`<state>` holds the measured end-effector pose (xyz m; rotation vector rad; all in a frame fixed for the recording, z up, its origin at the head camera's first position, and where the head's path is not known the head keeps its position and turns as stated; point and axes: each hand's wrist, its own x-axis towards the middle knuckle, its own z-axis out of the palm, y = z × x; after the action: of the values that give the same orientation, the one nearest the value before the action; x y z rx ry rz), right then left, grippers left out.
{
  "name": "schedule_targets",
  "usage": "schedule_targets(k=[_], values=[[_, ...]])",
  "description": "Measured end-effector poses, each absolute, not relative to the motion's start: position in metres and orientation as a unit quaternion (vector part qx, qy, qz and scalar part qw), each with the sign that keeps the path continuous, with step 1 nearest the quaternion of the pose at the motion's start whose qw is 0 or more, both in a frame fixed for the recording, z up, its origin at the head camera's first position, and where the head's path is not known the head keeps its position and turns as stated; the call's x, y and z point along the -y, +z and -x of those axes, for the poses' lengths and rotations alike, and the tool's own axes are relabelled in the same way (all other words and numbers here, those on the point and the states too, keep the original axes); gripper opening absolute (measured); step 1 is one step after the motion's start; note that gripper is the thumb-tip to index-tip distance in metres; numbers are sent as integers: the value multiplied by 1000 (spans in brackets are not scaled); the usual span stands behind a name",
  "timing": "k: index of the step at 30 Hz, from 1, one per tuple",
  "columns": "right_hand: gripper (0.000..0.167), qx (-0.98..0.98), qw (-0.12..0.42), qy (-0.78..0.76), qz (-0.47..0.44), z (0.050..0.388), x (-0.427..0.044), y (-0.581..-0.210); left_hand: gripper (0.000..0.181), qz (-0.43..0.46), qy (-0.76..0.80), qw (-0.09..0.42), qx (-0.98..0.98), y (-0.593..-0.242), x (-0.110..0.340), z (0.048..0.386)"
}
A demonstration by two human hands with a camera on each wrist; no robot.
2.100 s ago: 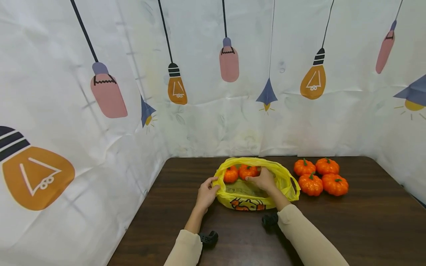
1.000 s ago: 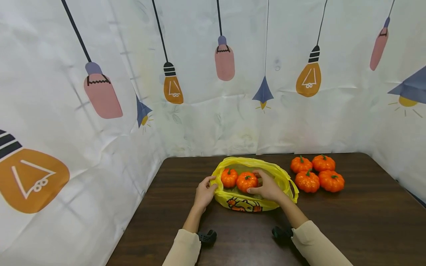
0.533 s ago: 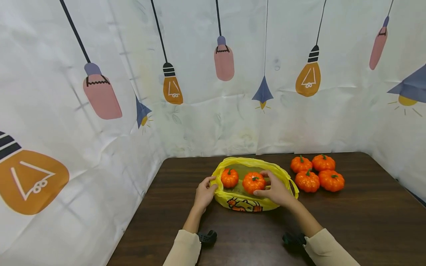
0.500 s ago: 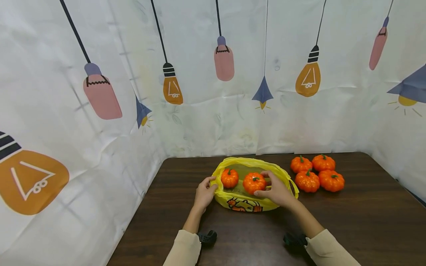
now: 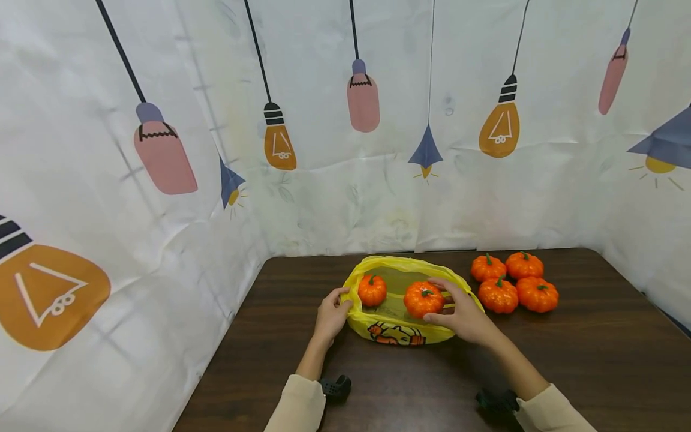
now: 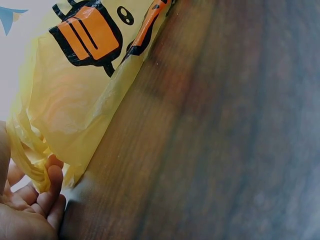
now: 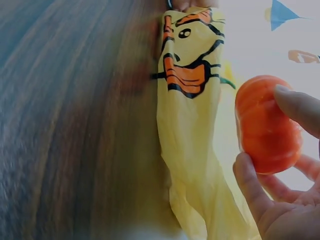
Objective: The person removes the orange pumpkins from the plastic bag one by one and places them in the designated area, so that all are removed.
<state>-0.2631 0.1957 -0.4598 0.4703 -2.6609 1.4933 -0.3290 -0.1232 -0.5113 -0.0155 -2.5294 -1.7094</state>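
Note:
A yellow plastic bag with a printed cartoon lies on the dark table, its mouth spread wide. My left hand pinches the bag's left rim; in the left wrist view the fingers curl round the gathered plastic. My right hand grips a small orange pumpkin over the right part of the bag's mouth. In the right wrist view that pumpkin sits between thumb and fingers, above the bag's edge. Another pumpkin rests inside the bag on the left.
Several orange pumpkins stand grouped on the table to the right of the bag. A printed fabric wall rises behind the table and along its left side. Each wrist carries a black band.
My right hand has brought the pumpkin from beside the other one, toward the right and up over the bag's mouth. The left hand stays on the bag's rim.

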Motion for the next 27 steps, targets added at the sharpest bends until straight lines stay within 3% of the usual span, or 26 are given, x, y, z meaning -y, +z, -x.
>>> schedule_targets(k=[27], values=[[79, 854, 20, 504, -126, 260, -241, -428, 35, 7, -553, 37, 832, -513, 124, 331]])
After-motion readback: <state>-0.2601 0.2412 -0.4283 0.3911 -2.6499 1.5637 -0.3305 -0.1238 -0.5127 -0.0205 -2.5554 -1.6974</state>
